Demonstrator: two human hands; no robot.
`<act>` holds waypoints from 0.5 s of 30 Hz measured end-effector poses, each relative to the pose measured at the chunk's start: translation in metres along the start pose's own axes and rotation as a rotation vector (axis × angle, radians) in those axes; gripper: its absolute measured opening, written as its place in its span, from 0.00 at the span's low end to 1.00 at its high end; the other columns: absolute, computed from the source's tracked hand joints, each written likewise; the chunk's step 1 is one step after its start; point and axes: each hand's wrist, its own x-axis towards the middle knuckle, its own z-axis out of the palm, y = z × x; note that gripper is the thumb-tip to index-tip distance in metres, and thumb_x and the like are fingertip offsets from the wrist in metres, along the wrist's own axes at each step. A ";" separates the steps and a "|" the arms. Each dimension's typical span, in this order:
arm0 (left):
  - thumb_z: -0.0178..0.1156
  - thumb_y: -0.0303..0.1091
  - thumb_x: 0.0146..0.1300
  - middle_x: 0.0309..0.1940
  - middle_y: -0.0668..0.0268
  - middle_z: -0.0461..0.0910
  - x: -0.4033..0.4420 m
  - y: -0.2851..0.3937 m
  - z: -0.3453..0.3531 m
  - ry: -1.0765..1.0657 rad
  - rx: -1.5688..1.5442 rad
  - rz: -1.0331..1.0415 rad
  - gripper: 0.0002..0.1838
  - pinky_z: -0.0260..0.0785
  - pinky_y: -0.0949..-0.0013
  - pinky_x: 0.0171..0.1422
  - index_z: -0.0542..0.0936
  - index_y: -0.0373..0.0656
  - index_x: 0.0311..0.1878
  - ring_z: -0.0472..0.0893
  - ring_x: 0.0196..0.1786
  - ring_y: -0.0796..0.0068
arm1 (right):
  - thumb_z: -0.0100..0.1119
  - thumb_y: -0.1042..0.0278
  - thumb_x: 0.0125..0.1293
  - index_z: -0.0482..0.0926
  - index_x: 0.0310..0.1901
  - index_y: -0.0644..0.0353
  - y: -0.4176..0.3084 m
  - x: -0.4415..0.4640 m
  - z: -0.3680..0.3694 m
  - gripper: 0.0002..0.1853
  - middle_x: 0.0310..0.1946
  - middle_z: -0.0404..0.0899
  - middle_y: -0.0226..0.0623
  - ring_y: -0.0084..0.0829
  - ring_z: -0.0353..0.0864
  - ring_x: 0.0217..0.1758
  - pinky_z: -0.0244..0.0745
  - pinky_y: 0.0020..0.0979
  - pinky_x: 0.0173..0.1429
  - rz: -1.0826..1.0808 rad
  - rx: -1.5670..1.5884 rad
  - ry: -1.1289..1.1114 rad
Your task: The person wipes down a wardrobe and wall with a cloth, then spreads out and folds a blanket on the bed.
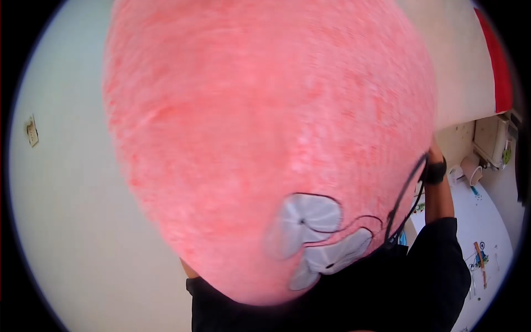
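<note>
A large pink fuzzy cushion (pixel 265 127) with a pale grey petal-shaped patch (pixel 323 213) fills most of the head view, close to the camera and in front of my body. The right forearm reaches up along the cushion's right side, with a black band on its wrist. Just above the band a small part of my right hand (pixel 434 148) shows against the cushion's edge; its fingers are hidden behind it. Only a sliver of the left arm appears at the lower left of the cushion, and my left hand is hidden. Black cords (pixel 406 202) loop at the right edge.
A pale wall with a socket (pixel 32 131) lies to the left. On the right, a white tabletop (pixel 500 243) carries small items, including a brown and blue object (pixel 481 260). Behind it are a white cup-like thing (pixel 471 169) and a red-edged surface (pixel 495 66).
</note>
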 end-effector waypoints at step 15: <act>0.47 0.57 0.71 0.64 0.61 0.69 0.190 0.046 0.021 0.000 0.161 -0.178 0.36 0.59 0.66 0.68 0.61 0.37 0.70 0.69 0.64 0.68 | 0.50 0.37 0.66 0.70 0.62 0.59 -0.003 0.253 -0.016 0.35 0.57 0.72 0.29 0.25 0.66 0.58 0.59 0.30 0.60 0.400 -0.469 -0.052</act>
